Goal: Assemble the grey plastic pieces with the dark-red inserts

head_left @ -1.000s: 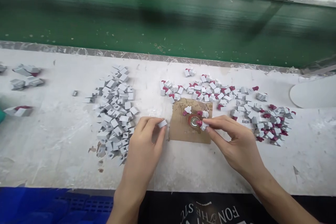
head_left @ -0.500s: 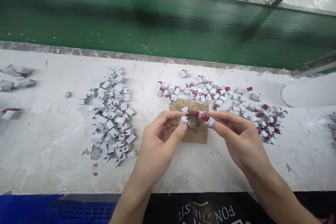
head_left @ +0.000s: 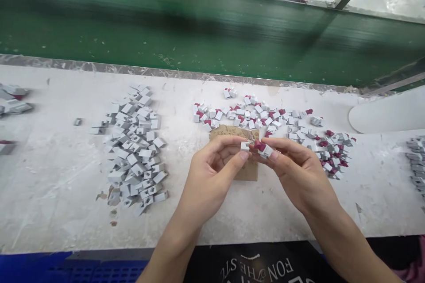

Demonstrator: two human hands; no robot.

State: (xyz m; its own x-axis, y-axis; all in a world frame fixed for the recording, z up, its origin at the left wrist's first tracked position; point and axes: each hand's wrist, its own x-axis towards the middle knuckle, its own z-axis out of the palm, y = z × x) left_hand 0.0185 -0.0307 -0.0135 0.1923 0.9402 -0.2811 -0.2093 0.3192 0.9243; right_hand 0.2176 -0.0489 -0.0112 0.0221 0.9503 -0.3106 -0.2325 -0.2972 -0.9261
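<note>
Between thumb and forefinger, my left hand (head_left: 212,172) pinches a small light-grey plastic block (head_left: 245,146) with a notch in it. My right hand (head_left: 295,168) pinches a grey-and-dark-red plastic piece (head_left: 264,148), its red end turned toward the grey block. A narrow gap lies between the two parts. Both hands are above a brown cardboard square (head_left: 247,173), whose middle they largely hide. Left of my hands lies a large pile of plain grey blocks (head_left: 137,154). Behind the cardboard are scattered grey-and-red pieces (head_left: 254,112).
More grey-and-red pieces (head_left: 334,154) lie beyond my right hand. A white rounded object (head_left: 388,115) stands at the right. Grey parts (head_left: 416,161) sit at the right edge, others (head_left: 15,99) at the far left. A green belt (head_left: 199,31) runs behind the white table (head_left: 59,185).
My left hand has moved right with its grey block, closing most of the gap to the piece in my right hand. The round metal object on the cardboard is now hidden. The view has shifted slightly.
</note>
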